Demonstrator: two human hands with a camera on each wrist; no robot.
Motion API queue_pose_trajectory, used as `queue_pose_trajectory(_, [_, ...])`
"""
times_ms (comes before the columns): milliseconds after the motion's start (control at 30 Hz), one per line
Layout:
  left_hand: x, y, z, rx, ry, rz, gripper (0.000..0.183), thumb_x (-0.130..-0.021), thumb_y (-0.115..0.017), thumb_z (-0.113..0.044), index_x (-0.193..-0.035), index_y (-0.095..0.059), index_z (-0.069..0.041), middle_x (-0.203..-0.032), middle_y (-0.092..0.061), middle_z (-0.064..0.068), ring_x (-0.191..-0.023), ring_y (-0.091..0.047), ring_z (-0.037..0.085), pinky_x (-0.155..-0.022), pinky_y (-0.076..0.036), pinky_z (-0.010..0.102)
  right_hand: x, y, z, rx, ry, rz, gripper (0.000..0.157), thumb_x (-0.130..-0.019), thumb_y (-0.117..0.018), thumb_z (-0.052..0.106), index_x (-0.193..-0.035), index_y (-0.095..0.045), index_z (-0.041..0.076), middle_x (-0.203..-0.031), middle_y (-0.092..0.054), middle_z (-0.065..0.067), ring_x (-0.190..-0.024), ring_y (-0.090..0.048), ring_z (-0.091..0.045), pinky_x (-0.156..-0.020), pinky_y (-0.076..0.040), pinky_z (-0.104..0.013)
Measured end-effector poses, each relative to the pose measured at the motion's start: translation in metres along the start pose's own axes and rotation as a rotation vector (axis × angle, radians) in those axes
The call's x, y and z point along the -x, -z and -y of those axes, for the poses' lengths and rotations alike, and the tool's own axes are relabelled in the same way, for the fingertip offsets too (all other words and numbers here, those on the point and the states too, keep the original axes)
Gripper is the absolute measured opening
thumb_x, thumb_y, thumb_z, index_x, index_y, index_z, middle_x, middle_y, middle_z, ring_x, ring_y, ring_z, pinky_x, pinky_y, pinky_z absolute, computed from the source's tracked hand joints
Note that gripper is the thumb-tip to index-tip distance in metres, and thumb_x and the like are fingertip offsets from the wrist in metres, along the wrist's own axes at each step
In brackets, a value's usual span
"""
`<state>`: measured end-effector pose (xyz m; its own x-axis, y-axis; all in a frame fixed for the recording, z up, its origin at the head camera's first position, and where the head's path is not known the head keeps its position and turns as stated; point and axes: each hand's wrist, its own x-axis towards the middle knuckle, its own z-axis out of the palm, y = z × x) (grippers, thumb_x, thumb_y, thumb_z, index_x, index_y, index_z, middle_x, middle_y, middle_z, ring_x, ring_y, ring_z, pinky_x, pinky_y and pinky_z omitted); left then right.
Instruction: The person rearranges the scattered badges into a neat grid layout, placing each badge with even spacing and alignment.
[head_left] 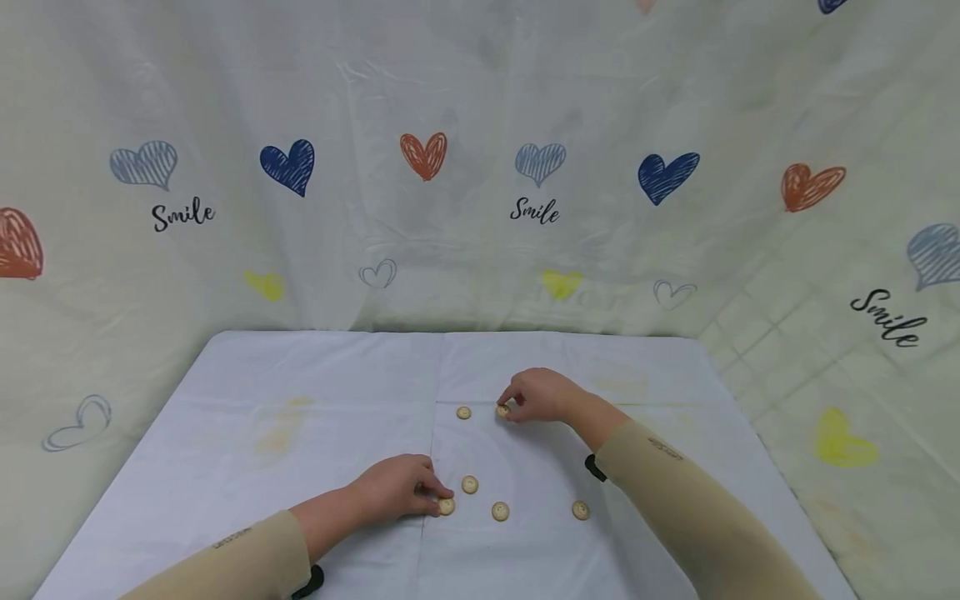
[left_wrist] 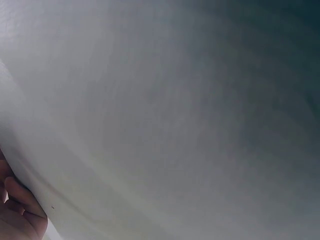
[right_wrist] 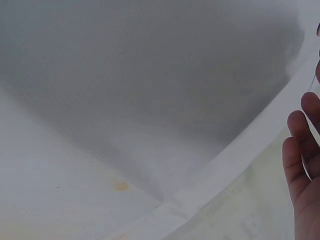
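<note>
In the head view my left hand pinches a round, light wooden button between thumb and forefinger, low over the white cloth. Farther back, my right hand holds a similar button at its fingertips, partly covered by them. A loose button lies just left of the right hand. Beside the left hand rests another button, with one more button to its right. The left wrist view catches only some curled fingers at its corner; the right wrist view has fingers at its edge.
A further button lies on the right, near the right forearm. The white-covered table has a crease down its middle and faint yellowish stains. Behind it hangs a pale curtain printed with hearts and the word "Smile".
</note>
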<state>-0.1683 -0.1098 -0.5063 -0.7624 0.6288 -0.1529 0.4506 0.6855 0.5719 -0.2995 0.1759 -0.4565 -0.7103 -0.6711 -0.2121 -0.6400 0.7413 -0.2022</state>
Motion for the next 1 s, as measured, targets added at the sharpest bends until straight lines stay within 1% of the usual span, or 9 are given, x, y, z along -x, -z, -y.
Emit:
queue_pose_trajectory(100, [0.000, 0.000, 0.000, 0.002, -0.001, 0.000, 0.026, -0.081, -0.081, -0.033, -0.108, -0.079, -0.032, -0.082, -0.055, -0.021, -0.071, -0.048, -0.001, -0.064, -0.041, 0.021, -0.002, -0.002, -0.001, 0.000, -0.001, 0.002, 0.023, -0.087, -0.075, 0.033, -0.109, -0.078, 0.024, -0.074, -0.054, 0.012, -0.070, -0.048, -0.008, -0.069, -0.041, -0.028])
queue_pose_trajectory(267, [0.000, 0.000, -0.001, 0.007, 0.000, -0.005, 0.026, -0.081, -0.082, -0.032, -0.107, -0.079, -0.032, -0.082, -0.055, -0.021, -0.071, -0.048, -0.001, -0.064, -0.041, 0.021, -0.004, -0.005, -0.004, 0.010, -0.032, 0.007, 0.022, -0.088, -0.074, 0.032, -0.108, -0.079, 0.025, -0.074, -0.054, 0.013, -0.070, -0.048, -0.007, -0.070, -0.042, -0.029])
queue_pose_trajectory(467, [-0.001, 0.000, -0.002, 0.007, -0.002, -0.008, 0.026, -0.081, -0.082, -0.032, -0.106, -0.079, -0.030, -0.082, -0.055, -0.021, -0.071, -0.048, -0.001, -0.064, -0.041, 0.021, -0.005, -0.009, -0.007, 0.029, -0.055, 0.045, 0.024, -0.087, -0.075, 0.029, -0.111, -0.078, 0.024, -0.073, -0.055, 0.013, -0.071, -0.048, -0.008, -0.071, -0.041, -0.030])
queue_pose_trajectory(600, [-0.001, 0.001, -0.004, 0.004, 0.000, -0.005, 0.026, -0.081, -0.082, -0.031, -0.106, -0.079, -0.030, -0.082, -0.055, -0.021, -0.071, -0.048, -0.001, -0.063, -0.041, 0.021, -0.004, -0.011, -0.009, 0.034, -0.063, 0.042, 0.026, -0.088, -0.074, 0.030, -0.113, -0.077, 0.027, -0.073, -0.054, 0.013, -0.070, -0.048, -0.007, -0.071, -0.041, -0.028])
queue_pose_trajectory(767, [0.000, 0.003, -0.005, 0.009, 0.008, 0.001, 0.026, -0.081, -0.082, -0.031, -0.106, -0.079, -0.030, -0.081, -0.055, -0.021, -0.070, -0.048, -0.001, -0.063, -0.041, 0.021, -0.002, -0.006, -0.007, 0.008, -0.059, 0.030, 0.025, -0.087, -0.076, 0.029, -0.112, -0.078, 0.026, -0.074, -0.054, 0.011, -0.070, -0.048, -0.009, -0.070, -0.041, -0.030])
queue_pose_trajectory(1000, [0.000, 0.002, -0.002, 0.010, 0.001, -0.003, 0.026, -0.080, -0.082, -0.031, -0.106, -0.079, -0.030, -0.081, -0.055, -0.021, -0.069, -0.047, -0.001, -0.062, -0.040, 0.021, -0.001, -0.002, -0.006, -0.005, -0.088, 0.025, 0.032, -0.085, -0.079, 0.033, -0.116, -0.076, 0.027, -0.075, -0.054, 0.011, -0.072, -0.049, -0.009, -0.072, -0.042, -0.029])
